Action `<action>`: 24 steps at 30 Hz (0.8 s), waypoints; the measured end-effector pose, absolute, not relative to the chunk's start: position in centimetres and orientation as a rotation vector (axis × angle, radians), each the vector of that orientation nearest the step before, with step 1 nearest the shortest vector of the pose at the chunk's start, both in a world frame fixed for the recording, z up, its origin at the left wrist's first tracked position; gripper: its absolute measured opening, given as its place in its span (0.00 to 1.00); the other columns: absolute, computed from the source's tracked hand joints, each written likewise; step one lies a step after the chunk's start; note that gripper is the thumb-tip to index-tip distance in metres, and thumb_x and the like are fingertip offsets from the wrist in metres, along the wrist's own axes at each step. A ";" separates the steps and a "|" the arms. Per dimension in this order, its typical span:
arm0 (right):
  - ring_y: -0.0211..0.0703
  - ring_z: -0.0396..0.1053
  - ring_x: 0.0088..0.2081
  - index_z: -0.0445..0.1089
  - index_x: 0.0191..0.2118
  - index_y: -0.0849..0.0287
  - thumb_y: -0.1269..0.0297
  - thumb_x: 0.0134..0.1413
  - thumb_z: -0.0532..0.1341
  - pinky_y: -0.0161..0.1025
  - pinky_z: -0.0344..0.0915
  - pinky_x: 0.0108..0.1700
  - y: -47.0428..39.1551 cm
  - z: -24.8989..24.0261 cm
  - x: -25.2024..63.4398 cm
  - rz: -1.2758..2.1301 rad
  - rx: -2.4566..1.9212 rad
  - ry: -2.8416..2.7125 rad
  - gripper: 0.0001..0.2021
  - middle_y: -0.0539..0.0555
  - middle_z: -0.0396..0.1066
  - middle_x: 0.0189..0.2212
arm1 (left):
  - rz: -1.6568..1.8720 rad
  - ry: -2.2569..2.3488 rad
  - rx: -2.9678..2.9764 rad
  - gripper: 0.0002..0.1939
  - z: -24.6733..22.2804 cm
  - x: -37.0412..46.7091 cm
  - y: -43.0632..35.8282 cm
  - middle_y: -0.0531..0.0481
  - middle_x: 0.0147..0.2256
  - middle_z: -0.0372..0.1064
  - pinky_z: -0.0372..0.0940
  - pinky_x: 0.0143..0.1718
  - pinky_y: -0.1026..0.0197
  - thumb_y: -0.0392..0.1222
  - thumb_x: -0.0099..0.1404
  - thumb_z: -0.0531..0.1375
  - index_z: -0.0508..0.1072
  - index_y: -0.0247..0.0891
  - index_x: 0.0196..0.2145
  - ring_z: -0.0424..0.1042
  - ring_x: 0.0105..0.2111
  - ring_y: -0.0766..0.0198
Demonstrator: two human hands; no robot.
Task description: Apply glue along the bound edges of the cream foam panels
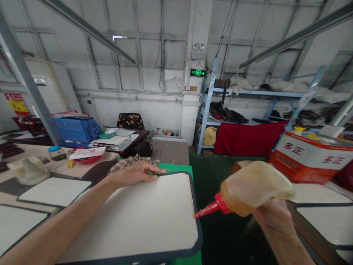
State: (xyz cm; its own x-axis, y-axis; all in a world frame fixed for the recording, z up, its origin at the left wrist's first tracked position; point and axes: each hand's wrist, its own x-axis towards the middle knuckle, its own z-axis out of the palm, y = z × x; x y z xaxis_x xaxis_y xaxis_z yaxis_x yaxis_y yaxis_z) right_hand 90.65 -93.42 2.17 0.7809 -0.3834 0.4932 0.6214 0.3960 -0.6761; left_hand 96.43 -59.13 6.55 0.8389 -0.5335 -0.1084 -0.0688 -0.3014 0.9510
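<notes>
A white panel point(154, 213) with a dark edge strip and rounded corners lies before me on a green surface point(187, 168). My left hand point(138, 173) is at its far edge, thumb on the white face and fingers at the rim. In my right hand point(275, 215) is a squeeze glue bottle point(253, 187), cloudy plastic with amber liquid inside, tipped down to the left. Its red nozzle point(209, 209) meets the panel's right edge, where a thin yellowish line runs along the inner side of the dark strip. The bottle partly hides my right fingers.
Similar panels point(56, 191) lie at left, more panels point(328, 221) at right. A cream plastic bottle point(27, 171), a blue-lidded jar point(57, 153) and a red bowl point(88, 159) stand on the left table. A red-and-white can point(311, 156) stands at right, before a blue shelf rack point(205, 106).
</notes>
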 end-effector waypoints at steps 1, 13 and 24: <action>0.41 0.72 0.24 0.75 0.32 0.54 0.67 0.22 0.76 0.32 0.71 0.31 -93.6 2.1 90.6 -0.643 -0.972 -0.269 0.22 0.49 0.75 0.26 | -0.496 -0.442 1.827 0.18 6.4 96.5 -59.1 0.48 0.37 0.77 0.65 0.35 0.64 0.40 0.55 0.63 0.76 0.36 0.45 0.73 0.34 0.61; 0.40 0.71 0.24 0.74 0.32 0.53 0.69 0.22 0.75 0.32 0.71 0.30 -94.7 0.4 90.8 -0.698 -0.954 -0.205 0.22 0.47 0.74 0.25 | -0.515 -0.386 1.756 0.23 5.5 96.8 -58.3 0.42 0.42 0.76 0.67 0.35 0.63 0.43 0.57 0.63 0.72 0.31 0.50 0.74 0.36 0.57; 0.42 0.71 0.39 0.71 0.44 0.50 0.68 0.35 0.73 0.34 0.71 0.39 -93.7 0.1 90.0 -0.820 -0.936 -0.219 0.25 0.49 0.74 0.39 | -0.367 -0.195 1.486 0.25 2.9 96.7 -58.4 0.42 0.39 0.77 0.68 0.35 0.61 0.41 0.55 0.66 0.72 0.36 0.51 0.76 0.33 0.58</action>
State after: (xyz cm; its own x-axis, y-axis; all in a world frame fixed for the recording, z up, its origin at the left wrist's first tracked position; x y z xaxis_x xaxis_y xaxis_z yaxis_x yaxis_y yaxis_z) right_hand 90.04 -93.72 0.06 0.6855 -0.5289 0.5003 0.7078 0.3234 -0.6280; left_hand 96.69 -58.44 2.88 0.9294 -0.3560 -0.0969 0.1198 0.0429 0.9919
